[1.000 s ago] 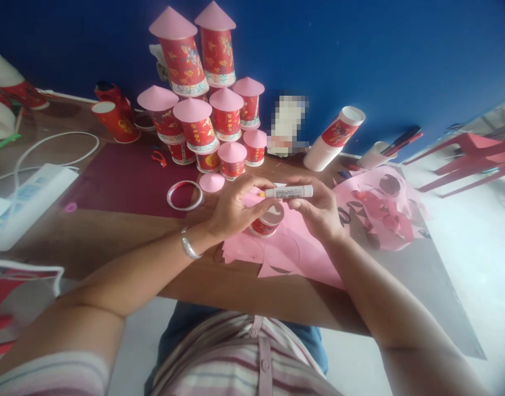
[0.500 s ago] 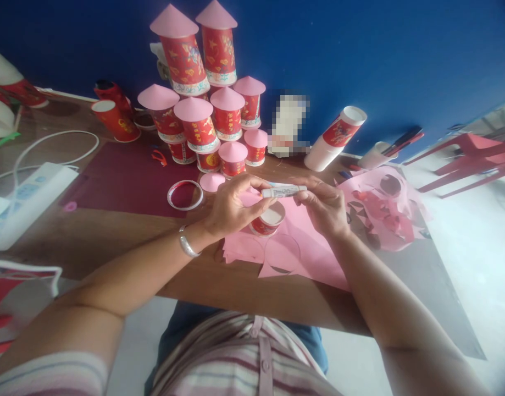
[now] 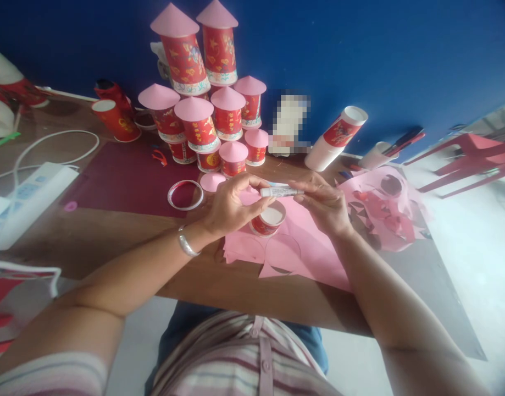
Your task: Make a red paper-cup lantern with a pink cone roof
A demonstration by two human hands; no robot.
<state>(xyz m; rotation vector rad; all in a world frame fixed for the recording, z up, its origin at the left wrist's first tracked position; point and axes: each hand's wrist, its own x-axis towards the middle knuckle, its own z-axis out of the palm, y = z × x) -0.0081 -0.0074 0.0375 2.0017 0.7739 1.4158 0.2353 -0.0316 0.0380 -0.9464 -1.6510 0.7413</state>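
A small white printed tube point(image 3: 279, 191) lies level between my two hands, above the pink paper. My left hand point(image 3: 236, 206) pinches its left end between thumb and fingers. At the other end, the fingers of my right hand point(image 3: 324, 203) close around the tip and hide it. Just below the tube stands a short red cup piece point(image 3: 265, 224) with a pale round top, resting on pink paper sheets point(image 3: 310, 250). A circle outline shows on the paper near it. A flat pink cone point(image 3: 213, 182) lies left of my left hand.
Red cups with pink cone roofs point(image 3: 193, 124) stand stacked at the back. A white ring point(image 3: 185, 195) lies left. Stacked paper cups point(image 3: 336, 138), a pen holder point(image 3: 378, 155) and pink scraps point(image 3: 386, 212) are right. A power strip point(image 3: 38, 201) with cables lies far left.
The fingers of my right hand have shifted over the right end of the tube, covering more of it. My left hand stays nearly in place.
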